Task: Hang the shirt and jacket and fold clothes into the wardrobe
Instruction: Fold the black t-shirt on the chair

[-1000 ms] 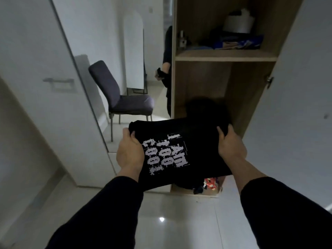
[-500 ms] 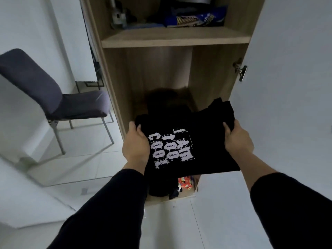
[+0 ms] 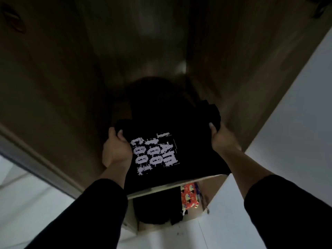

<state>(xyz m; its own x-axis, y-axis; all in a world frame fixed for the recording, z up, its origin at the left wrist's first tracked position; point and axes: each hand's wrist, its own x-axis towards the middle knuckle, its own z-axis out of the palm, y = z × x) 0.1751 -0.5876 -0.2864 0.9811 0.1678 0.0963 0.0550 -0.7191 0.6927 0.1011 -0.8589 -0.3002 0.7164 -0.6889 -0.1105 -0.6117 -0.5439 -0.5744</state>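
A folded black T-shirt [image 3: 186, 141] with white block lettering is held flat between both hands, inside the wooden wardrobe [image 3: 53, 78]. My left hand [image 3: 116, 150] grips its left edge, thumb on top. My right hand [image 3: 221, 139] grips its right edge. The shirt's near edge lies over the front lip of a wooden shelf [image 3: 152, 189]. A dark pile [image 3: 154, 97] sits further back on that shelf; its outline is hard to make out.
Below the shelf, a lower compartment holds dark clothes [image 3: 154, 209] and a red patterned packet [image 3: 189, 196]. The open white wardrobe door [image 3: 296, 123] stands on the right. Pale tiled floor [image 3: 27, 194] shows at lower left.
I have leaned in close; the chair and upper shelf have left view. Both hands carried the shirt forward and down into the wardrobe, over the shelf.
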